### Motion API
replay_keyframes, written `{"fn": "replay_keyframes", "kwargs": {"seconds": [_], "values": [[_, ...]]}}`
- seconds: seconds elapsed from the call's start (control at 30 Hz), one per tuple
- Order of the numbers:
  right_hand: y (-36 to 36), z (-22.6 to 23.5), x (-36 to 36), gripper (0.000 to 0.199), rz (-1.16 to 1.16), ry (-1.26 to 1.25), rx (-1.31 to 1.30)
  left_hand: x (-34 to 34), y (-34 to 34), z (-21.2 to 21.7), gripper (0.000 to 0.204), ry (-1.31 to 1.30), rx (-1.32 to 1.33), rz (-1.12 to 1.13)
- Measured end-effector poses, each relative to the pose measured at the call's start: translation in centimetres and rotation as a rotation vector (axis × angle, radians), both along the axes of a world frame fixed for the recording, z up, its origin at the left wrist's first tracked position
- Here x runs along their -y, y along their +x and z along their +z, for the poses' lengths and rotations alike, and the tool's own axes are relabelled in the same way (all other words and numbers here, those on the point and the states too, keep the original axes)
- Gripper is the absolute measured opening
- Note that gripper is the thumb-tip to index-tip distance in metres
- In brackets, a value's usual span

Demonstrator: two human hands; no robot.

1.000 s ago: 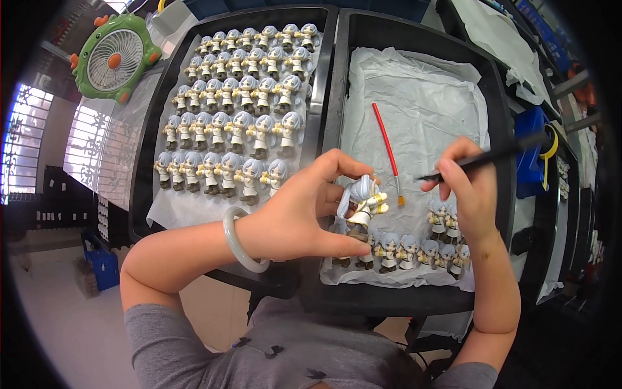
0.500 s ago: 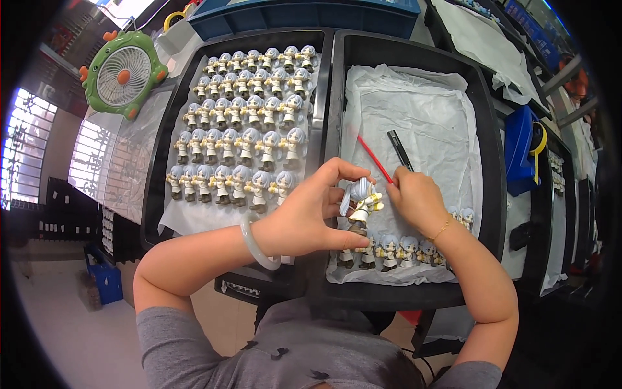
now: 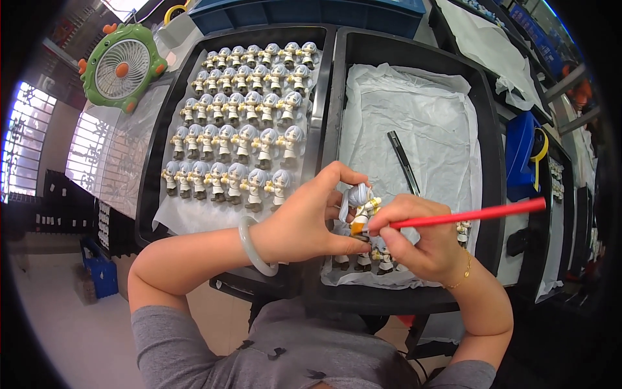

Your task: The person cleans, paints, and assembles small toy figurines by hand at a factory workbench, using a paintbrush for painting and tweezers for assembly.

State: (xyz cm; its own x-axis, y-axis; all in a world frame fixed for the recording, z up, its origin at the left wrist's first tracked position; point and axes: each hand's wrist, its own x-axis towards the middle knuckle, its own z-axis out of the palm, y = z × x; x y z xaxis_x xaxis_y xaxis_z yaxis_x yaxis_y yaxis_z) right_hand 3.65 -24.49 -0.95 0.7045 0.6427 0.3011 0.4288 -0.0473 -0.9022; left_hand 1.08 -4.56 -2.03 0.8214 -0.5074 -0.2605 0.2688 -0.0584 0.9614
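Note:
My left hand [image 3: 311, 217] holds a small figurine [image 3: 357, 200] between thumb and fingers, with its pale blue-grey hair and white-and-gold clothes showing. Pinched in my right hand [image 3: 421, 240] is a red-handled paintbrush [image 3: 479, 212]. Its orange-brown bristles are at the figurine's lower body, seemingly touching it. Both hands are above the near part of the right black tray [image 3: 495, 162], which is lined with white paper [image 3: 414, 110]. Below them stands a row of similar figurines [image 3: 383, 260], partly hidden by my right hand. A black pen [image 3: 403, 162] lies on the paper.
On the left, another black tray [image 3: 152, 175] carries several rows of matching figurines [image 3: 227, 139]. A green fan [image 3: 123, 68] stands beyond it at the far left. A blue bin [image 3: 304, 16] sits behind the trays. At right is a blue tape dispenser [image 3: 520, 155] with yellow tape.
My right hand has picked the red paintbrush up off the paper and brought its bristles to the figurine. My left hand still holds the figurine in nearly the same place.

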Motion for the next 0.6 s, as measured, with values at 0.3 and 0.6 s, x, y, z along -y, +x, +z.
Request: {"fn": "replay_keyframes", "kwargs": {"seconds": [0.3, 0.6], "values": [[4.1, -4.3, 2.0, 0.017, -0.252, -0.719, -0.296, 0.1, 0.1, -0.6, 0.067, -0.215, 0.02, 0.043], [6.3, -5.8, 3.0, 0.03, -0.533, -1.032, 0.068, -0.1, 0.1, -0.4, 0.07, -0.247, 0.025, 0.028]]}}
